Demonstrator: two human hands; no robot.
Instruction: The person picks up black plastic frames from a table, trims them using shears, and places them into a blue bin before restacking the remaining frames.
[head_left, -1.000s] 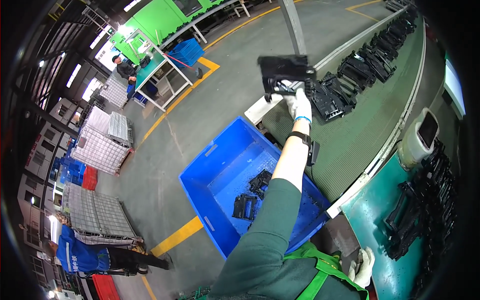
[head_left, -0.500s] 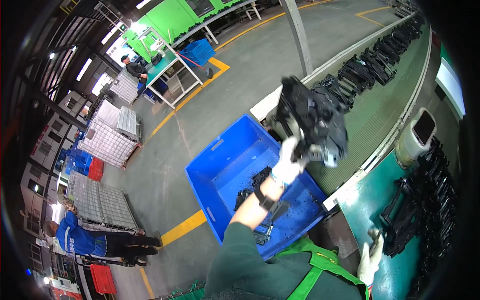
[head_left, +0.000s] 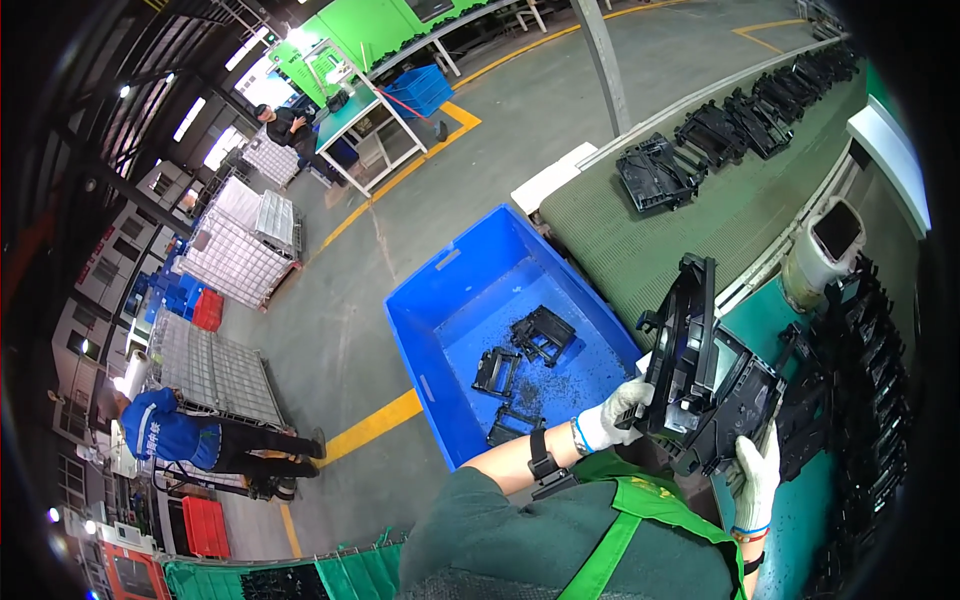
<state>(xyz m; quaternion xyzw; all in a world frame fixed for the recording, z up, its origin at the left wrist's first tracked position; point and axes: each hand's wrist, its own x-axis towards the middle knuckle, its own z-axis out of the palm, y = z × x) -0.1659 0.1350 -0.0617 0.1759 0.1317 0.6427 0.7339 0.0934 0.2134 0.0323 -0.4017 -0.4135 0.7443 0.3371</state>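
Note:
Gloved in white, my left hand is closed on the left side of a black molded plastic frame, which stands upright. My right hand, gloved too, grips the lower right side of another black plastic frame lying against the first. Whether the two frames are joined I cannot tell. Both hands are over the near edge of the green-topped table. To their left, a large blue bin holds several black plastic pieces and dark crumbs.
A green conveyor belt carries a row of black plastic parts beyond my hands. A pale device with a dark screen stands at the table's far side, by stacked black parts. Two people are across the floor among wire cages.
My left hand has brought the black frames from over the bin and belt down toward me and right. My right hand, open before, now grips them. The belt's near end shows.

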